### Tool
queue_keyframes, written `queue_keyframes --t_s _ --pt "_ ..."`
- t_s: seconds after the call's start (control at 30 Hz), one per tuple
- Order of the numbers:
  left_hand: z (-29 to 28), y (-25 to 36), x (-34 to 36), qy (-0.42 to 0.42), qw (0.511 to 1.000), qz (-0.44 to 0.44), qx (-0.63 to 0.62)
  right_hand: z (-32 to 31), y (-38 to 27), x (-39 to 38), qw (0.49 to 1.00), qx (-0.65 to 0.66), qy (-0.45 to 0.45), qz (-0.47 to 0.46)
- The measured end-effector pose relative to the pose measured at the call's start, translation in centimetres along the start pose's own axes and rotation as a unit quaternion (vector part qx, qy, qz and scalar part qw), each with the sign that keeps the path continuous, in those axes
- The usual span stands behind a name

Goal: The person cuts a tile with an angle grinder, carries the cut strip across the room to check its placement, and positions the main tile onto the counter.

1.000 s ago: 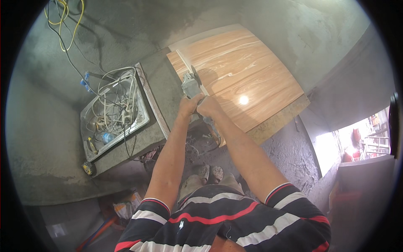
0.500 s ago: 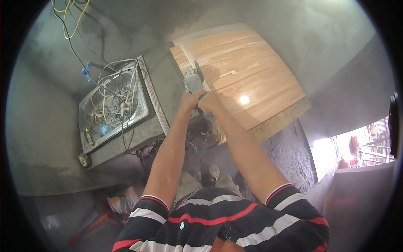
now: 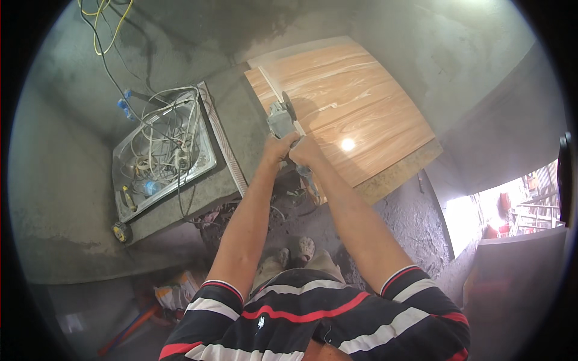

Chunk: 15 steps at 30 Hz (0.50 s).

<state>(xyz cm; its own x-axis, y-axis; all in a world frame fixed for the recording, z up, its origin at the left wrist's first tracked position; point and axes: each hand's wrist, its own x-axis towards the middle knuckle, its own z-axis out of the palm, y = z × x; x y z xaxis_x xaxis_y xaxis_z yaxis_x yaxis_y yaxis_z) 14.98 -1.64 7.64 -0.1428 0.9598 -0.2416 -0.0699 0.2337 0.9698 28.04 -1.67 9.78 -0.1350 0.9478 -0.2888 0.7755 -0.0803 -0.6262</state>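
Note:
Both my hands are closed round a grey angle grinder [image 3: 281,123]. My left hand [image 3: 277,148] wraps its body on the left side, and my right hand [image 3: 307,151] grips the rear part close beside it. The thin cutting disc [image 3: 289,106] stands on edge at the grinder's right side, over a large wood-patterned tile [image 3: 367,102]. Ahead of the grinder, a pale straight line runs along the tile near its left edge. Whether the disc touches the tile, I cannot tell. A small white piece lies on the tile to the right of the disc.
Left of me a metal sink [image 3: 212,157] holds tangled cables and a blue-capped bottle. A tape measure [image 3: 121,231] sits at the counter corner. A patterned strip [image 3: 223,139] lies beside the sink. Cables hang from the upper left. Debris covers the floor around my feet.
The grinder and both hands have moved slightly toward me and to the right along the pale line. The dust haze looks thinner.

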Motion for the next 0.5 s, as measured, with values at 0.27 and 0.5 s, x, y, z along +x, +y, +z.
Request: queue_keyframes --t_s 0.27,0.5 --pt "0.31 0.15 -0.29 0.014 1.0 -0.001 0.006 0.02 0.27 0.08 1.0 0.004 0.0 -0.016" --pt "0.36 -0.39 0.2 -0.019 0.999 0.015 -0.033 0.02 0.34 0.48 1.0 0.016 0.002 -0.004"
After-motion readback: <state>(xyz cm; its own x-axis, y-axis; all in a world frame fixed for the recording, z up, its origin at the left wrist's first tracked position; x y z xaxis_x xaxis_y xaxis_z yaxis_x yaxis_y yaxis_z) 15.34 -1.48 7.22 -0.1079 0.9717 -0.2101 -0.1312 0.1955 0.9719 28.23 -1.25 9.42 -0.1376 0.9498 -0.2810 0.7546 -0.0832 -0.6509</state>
